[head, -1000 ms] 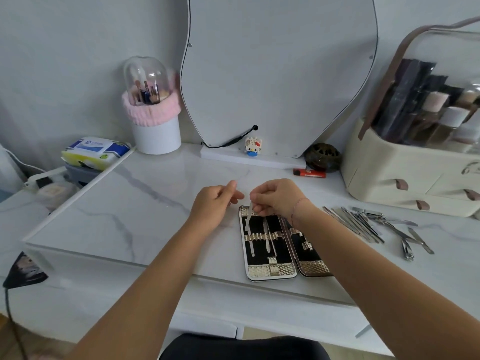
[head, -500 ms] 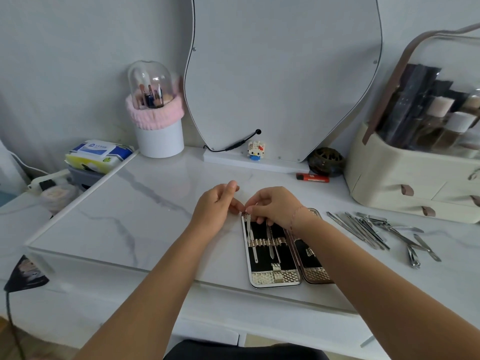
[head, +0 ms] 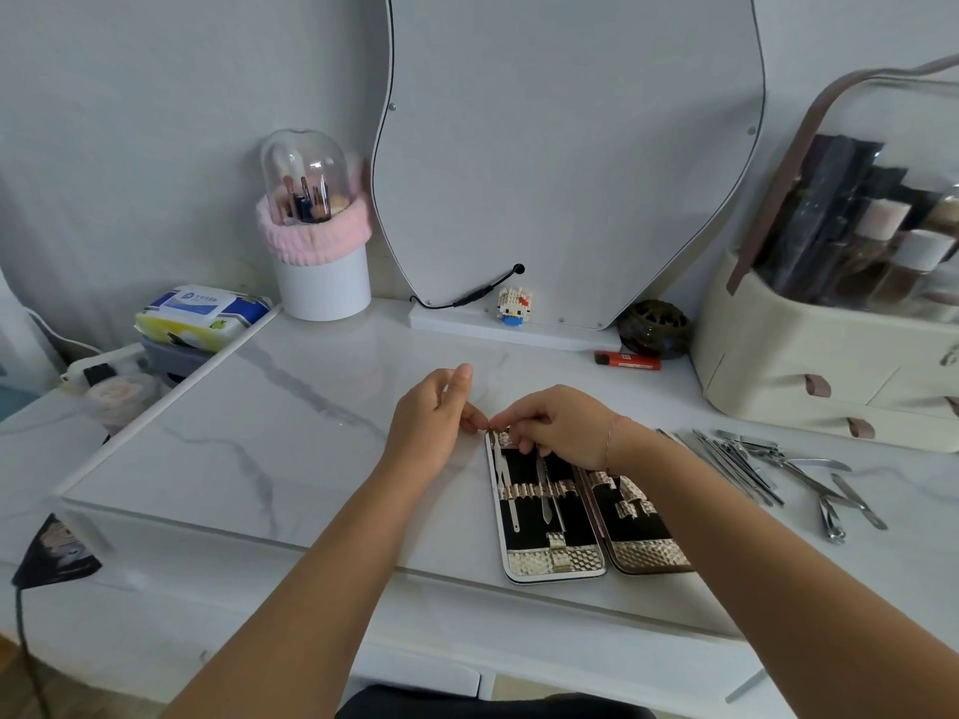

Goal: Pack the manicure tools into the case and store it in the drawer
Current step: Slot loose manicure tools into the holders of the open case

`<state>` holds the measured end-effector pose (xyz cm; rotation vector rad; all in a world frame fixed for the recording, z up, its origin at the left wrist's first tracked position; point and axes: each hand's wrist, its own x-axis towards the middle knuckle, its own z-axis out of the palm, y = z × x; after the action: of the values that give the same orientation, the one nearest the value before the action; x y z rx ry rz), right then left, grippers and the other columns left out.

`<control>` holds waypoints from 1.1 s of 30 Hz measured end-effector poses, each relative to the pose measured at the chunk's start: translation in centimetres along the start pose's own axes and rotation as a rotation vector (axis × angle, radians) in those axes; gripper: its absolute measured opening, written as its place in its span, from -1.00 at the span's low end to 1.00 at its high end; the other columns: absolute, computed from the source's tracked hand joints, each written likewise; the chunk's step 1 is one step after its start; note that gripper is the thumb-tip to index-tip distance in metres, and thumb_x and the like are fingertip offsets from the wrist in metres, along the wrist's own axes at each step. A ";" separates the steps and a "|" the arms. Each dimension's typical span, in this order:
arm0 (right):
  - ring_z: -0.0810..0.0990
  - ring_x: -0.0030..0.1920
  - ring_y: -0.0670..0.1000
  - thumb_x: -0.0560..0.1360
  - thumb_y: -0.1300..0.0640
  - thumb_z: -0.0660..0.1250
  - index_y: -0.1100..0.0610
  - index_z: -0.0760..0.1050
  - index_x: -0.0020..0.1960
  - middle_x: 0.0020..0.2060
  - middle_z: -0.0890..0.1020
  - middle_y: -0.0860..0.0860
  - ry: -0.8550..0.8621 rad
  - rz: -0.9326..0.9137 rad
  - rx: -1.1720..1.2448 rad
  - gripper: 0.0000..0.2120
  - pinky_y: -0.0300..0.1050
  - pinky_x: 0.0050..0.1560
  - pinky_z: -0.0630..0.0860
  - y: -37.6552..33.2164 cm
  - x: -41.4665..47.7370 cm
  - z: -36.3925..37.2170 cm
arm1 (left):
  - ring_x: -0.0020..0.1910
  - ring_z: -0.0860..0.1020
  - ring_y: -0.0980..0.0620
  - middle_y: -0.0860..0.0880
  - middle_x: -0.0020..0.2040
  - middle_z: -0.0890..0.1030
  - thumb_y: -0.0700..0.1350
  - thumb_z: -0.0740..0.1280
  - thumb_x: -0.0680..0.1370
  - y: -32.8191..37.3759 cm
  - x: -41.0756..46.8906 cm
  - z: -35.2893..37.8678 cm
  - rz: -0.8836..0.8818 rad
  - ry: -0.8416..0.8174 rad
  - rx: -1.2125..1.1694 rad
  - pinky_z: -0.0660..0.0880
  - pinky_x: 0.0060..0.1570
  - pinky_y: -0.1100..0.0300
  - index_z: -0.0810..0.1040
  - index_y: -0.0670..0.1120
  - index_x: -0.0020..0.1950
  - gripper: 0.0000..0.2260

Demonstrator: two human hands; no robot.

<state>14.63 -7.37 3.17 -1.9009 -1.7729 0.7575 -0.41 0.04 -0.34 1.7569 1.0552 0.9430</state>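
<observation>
The manicure case [head: 555, 560] lies open on the white marble table [head: 270, 438], showing two black-lined halves with gold bands. Three slim metal tools sit under the band of the left half. My right hand [head: 560, 428] rests over the case's top edge and pinches the upper end of the leftmost slim tool [head: 502, 467]. My left hand [head: 436, 422] is beside it, fingertips pinched at the case's top-left corner. Several loose tools [head: 747, 459] and a nail clipper [head: 831, 521] lie to the right of the case.
A cream cosmetics organizer [head: 809, 376] with small drawers stands at the back right. Behind the case are a mirror [head: 571, 147], a red lighter [head: 628, 360], a dark bowl [head: 655, 329] and a small toy figure [head: 515, 306]. A brush holder [head: 322, 282] and wipes [head: 202, 313] are back left.
Both hands have come down onto the case's top-left corner. The slim tool in my right hand has slid down under the band of the left half.
</observation>
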 end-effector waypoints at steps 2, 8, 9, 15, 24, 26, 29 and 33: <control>0.56 -0.19 -0.10 0.51 0.31 0.14 0.03 0.58 0.15 -0.31 0.59 -0.09 -0.007 -0.009 -0.005 -0.65 -0.15 0.02 0.54 0.1 -0.1 -0.1 | -0.27 0.59 0.15 0.02 -0.33 0.67 0.16 0.07 0.60 0.1 -0.1 0.0 -0.013 -0.008 0.003 0.41 -0.15 0.23 0.51 -0.02 0.05 -0.66; 0.58 -0.13 -0.03 0.53 0.27 0.20 0.03 0.57 0.14 -0.13 0.65 0.11 0.005 -0.048 0.074 -0.71 -0.24 -0.06 0.51 0.6 -0.5 0.0 | -0.26 0.57 0.19 0.02 -0.32 0.68 0.18 0.05 0.59 0.2 -0.2 -0.2 -0.026 -0.025 0.001 0.35 -0.19 0.29 0.53 -0.01 0.06 -0.64; 0.56 -0.17 -0.07 0.54 0.26 0.20 0.03 0.57 0.14 -0.18 0.63 0.06 -0.006 -0.057 0.039 -0.72 -0.25 -0.06 0.50 0.5 -0.5 0.0 | -0.26 0.57 0.18 0.02 -0.32 0.68 0.18 0.05 0.59 0.1 -0.2 -0.2 -0.025 -0.024 0.002 0.36 -0.18 0.29 0.54 -0.01 0.07 -0.63; 0.53 -0.09 -0.06 0.52 0.23 0.23 0.05 0.58 0.05 -0.13 0.59 -0.01 0.035 -0.112 -0.114 -0.79 -0.28 -0.02 0.40 0.2 -0.9 0.5 | -0.22 0.60 0.13 0.04 -0.28 0.68 0.19 0.07 0.58 0.2 -0.6 -0.1 0.000 -0.088 0.051 0.43 -0.13 0.24 0.55 -0.05 0.05 -0.61; 0.43 -0.10 -0.28 0.53 0.29 0.22 0.07 0.60 0.15 -0.03 0.47 -0.07 0.038 -0.197 -0.114 -0.71 -0.57 -0.04 0.26 1.1 -2.1 1.0 | -0.35 0.56 0.23 0.03 -0.27 0.69 0.18 0.09 0.58 0.3 -0.7 -0.1 0.010 -0.110 0.029 0.41 -0.16 0.30 0.55 -0.07 0.07 -0.61; 0.43 -0.09 -0.28 0.53 0.30 0.22 0.06 0.60 0.14 -0.02 0.48 -0.06 0.032 -0.198 -0.100 -0.70 -0.57 -0.04 0.26 1.1 -2.2 0.9 | -0.35 0.56 0.24 0.03 -0.27 0.69 0.19 0.09 0.58 0.3 -0.6 -0.1 0.009 -0.116 0.026 0.41 -0.16 0.29 0.55 -0.05 0.08 -0.61; 0.45 -0.03 -0.21 0.53 0.30 0.21 0.06 0.61 0.13 0.01 0.49 -0.06 0.011 -0.185 -0.093 -0.70 -0.56 0.01 0.26 1.0 -2.1 0.7 | -0.35 0.56 0.25 0.04 -0.26 0.69 0.19 0.08 0.57 0.3 -0.5 0.0 0.002 -0.126 0.025 0.41 -0.19 0.34 0.55 -0.02 0.10 -0.62; 0.49 0.02 -0.09 0.53 0.27 0.24 0.05 0.62 0.11 0.02 0.50 -0.05 0.014 -0.183 -0.065 -0.73 -0.44 0.06 0.34 1.1 -2.2 0.8 | -0.30 0.59 0.21 0.04 -0.25 0.69 0.20 0.08 0.57 0.2 -0.5 -0.1 0.000 -0.129 0.016 0.40 -0.21 0.38 0.55 0.00 0.11 -0.62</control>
<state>14.89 -9.75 2.05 -1.7483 -1.9528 0.6268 -0.60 -0.48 -0.23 1.8055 0.9829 0.8113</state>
